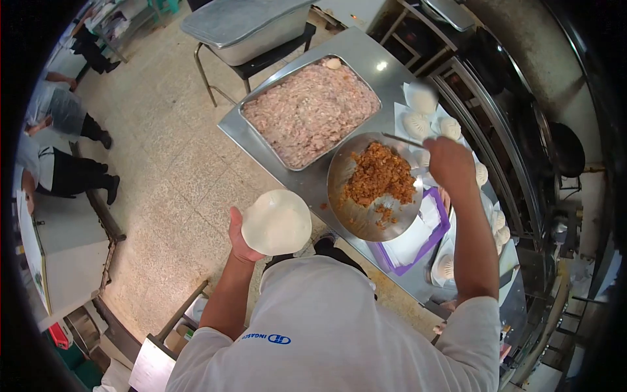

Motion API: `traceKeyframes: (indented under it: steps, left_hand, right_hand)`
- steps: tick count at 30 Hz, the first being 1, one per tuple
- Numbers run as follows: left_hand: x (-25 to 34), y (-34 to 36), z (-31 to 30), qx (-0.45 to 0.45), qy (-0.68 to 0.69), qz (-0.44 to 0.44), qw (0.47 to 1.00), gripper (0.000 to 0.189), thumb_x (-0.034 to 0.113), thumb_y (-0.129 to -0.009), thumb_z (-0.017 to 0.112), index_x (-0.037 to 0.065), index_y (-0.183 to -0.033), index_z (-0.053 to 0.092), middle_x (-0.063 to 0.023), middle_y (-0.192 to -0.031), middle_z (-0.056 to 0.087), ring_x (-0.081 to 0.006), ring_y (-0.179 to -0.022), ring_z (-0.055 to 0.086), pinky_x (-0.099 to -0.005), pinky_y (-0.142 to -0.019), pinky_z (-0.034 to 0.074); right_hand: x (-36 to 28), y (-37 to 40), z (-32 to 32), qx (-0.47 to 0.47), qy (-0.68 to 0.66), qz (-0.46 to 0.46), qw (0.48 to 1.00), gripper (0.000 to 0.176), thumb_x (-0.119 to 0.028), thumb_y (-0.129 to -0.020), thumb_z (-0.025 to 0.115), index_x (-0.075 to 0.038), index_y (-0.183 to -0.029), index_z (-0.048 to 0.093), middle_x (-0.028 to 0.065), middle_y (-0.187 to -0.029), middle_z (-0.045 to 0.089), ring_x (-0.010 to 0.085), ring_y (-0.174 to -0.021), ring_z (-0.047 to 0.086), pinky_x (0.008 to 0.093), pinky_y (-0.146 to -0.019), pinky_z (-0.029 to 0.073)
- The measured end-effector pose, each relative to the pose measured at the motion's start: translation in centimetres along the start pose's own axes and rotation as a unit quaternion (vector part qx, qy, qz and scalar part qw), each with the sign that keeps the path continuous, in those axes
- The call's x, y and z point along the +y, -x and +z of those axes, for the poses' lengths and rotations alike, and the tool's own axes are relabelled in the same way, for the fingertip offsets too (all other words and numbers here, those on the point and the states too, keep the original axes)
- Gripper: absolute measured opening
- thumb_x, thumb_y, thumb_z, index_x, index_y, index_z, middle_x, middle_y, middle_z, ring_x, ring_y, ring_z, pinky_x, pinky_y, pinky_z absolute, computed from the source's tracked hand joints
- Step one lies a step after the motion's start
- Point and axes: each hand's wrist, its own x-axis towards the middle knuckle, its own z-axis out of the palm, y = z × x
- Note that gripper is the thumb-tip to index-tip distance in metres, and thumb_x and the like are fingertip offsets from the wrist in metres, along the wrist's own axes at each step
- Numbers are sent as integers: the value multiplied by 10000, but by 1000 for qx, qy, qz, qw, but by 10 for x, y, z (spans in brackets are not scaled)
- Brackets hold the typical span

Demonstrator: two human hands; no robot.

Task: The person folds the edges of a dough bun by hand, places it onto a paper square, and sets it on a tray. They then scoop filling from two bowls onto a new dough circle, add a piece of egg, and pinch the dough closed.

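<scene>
My left hand [241, 239] supports a round, flat dough wrapper [276, 223] from beneath, its thumb sticking up at the left edge. The wrapper is pale and bare on top. My right hand [449, 164] is closed around a thin metal utensil [400, 139], whose tip reaches over the rim of a steel bowl [353, 219]; its exact kind is hard to make out. Reddish-brown chopped filling [381, 174] is heaped in that bowl. Behind the bowl, a metal tray [266, 145] is full of pink minced meat [310, 111].
Pleated buns [416, 124] on paper squares line the table's right side. A purple-rimmed box [418, 261] with white paper stands beside the bowl. A lidded metal container [241, 26] rests on a chair at the back. Several people [62, 111] stand at the far left.
</scene>
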Motion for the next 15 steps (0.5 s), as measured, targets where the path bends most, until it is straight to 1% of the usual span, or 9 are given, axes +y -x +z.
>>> traceKeyframes:
  steps: [2, 3, 5, 6, 8, 10, 11, 15]
  left_hand:
    - [-8, -5, -16, -7, -9, -60, 998, 1083, 828, -801, 475, 58, -1538, 286, -204, -1550, 357, -435, -1397, 381, -630, -1124, 313]
    - [-13, -7, -23, -4, -9, -62, 998, 1083, 828, -801, 475, 58, -1538, 286, -204, -1550, 357, -435, -1397, 381, -630, -1124, 313]
    - [-22, -11, -35, 35, 17, -127, 991, 1076, 817, -800, 490, 54, -1533, 298, -199, -1547, 367, -428, -1398, 385, -615, -1136, 302]
    - [-26, -14, -36, 36, 16, -134, 990, 1076, 817, -800, 490, 54, -1533, 298, -199, -1547, 367, -428, -1398, 385, -615, -1136, 302]
    - [-34, -19, -35, 27, 22, -174, 984, 1070, 812, -801, 492, 49, -1528, 311, -198, -1548, 368, -423, -1401, 384, -605, -1143, 293]
    - [-38, -27, -35, 28, 25, -195, 980, 1066, 812, -803, 490, 50, -1527, 314, -196, -1551, 363, -422, -1403, 381, -603, -1144, 291]
    - [-39, -30, -34, 25, 30, -207, 978, 1063, 812, -805, 488, 51, -1527, 317, -193, -1555, 359, -421, -1406, 378, -600, -1146, 289]
    - [-43, -40, -35, -3, 37, -224, 974, 1060, 812, -809, 485, 54, -1530, 313, -191, -1559, 351, -416, -1412, 370, -596, -1151, 281]
  right_hand:
    - [-2, 30, 11, -37, -29, 43, 998, 288, -75, -880, 504, -155, -1065, 709, 142, -900, 660, 342, -826, 685, 460, -695, 553]
    - [-5, 44, 21, -40, -31, 44, 998, 288, -75, -880, 504, -155, -1065, 709, 142, -900, 660, 342, -826, 685, 460, -695, 553]
    - [-9, 75, 51, -62, -89, 98, 989, 238, -88, -876, 522, -124, -1039, 691, 153, -907, 660, 340, -816, 689, 448, -691, 555]
    - [-11, 88, 73, -35, -108, 101, 988, 271, -74, -870, 520, -128, -1078, 685, 156, -933, 659, 342, -817, 690, 441, -703, 562]
    - [-32, 104, 85, -56, -136, 131, 980, 302, -56, -855, 521, -111, -1110, 673, 151, -953, 660, 346, -825, 689, 432, -716, 567]
    - [-47, 113, 104, -65, -172, 141, 973, 317, -45, -841, 523, -85, -1124, 660, 143, -960, 662, 342, -826, 688, 428, -719, 569]
    - [-50, 117, 113, -45, -199, 138, 969, 331, -42, -834, 524, -66, -1138, 652, 140, -963, 662, 336, -826, 688, 431, -712, 568]
    - [-67, 124, 112, -59, -230, 145, 960, 340, -43, -829, 540, -68, -1151, 646, 143, -955, 662, 335, -811, 692, 434, -708, 571]
